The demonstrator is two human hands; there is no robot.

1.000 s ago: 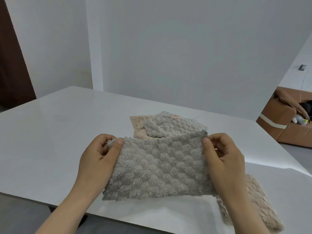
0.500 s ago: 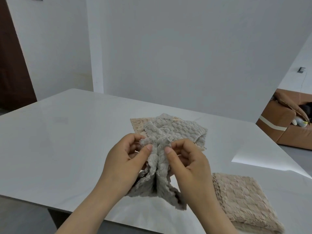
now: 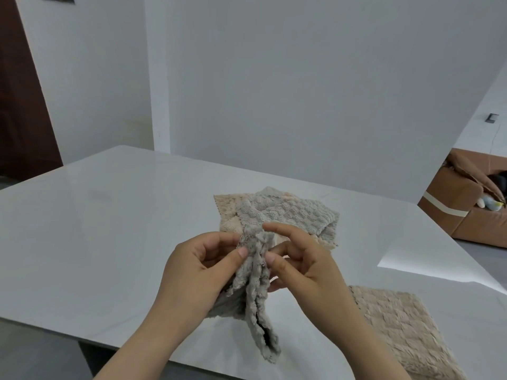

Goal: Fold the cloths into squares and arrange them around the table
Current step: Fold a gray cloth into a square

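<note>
Currently pinching grey cloth (image 3: pixel 255 286) mid-air: left hand (image 3: pixel 197 272) thumb-to-fingers, right hand (image 3: pixel 304 267) likewise, index lifted. Could fold skewed, not square, if loose corners slip.

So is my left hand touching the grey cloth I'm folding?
Touching. Head view shows the left hand pinching the held grey cloth near its top edge.
</note>
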